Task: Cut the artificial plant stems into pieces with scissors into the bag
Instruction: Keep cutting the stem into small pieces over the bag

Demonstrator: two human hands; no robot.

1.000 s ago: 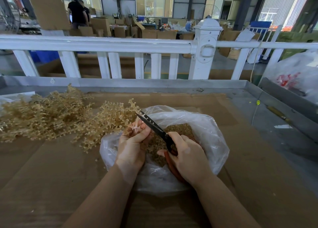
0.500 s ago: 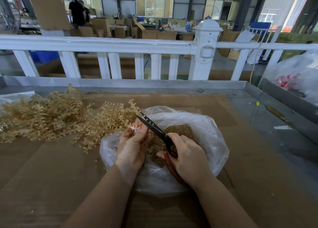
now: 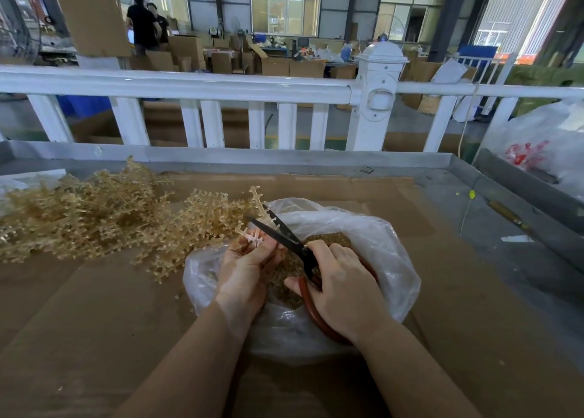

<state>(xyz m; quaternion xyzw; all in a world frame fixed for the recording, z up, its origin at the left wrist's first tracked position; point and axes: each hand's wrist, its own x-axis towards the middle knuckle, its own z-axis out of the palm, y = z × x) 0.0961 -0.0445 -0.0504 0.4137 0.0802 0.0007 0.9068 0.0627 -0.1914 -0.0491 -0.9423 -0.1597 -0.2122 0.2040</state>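
1. Left hand over the bag, fingers clamped on a short pale stem.
2. Right hand gripped the red handles of the scissors; blades stood apart, just beside the stem's tip.
3. Bag lay open on the cardboard-covered counter, brown cut pieces inside.
4. Pile of uncut stems lay left of the bag, touching its edge.
5. White fence ran behind the counter.

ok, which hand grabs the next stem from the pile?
Left. The left hand sits on the pile side, pinching only a short stem piece. The right hand grips the scissors over the bag, farther from the pile.
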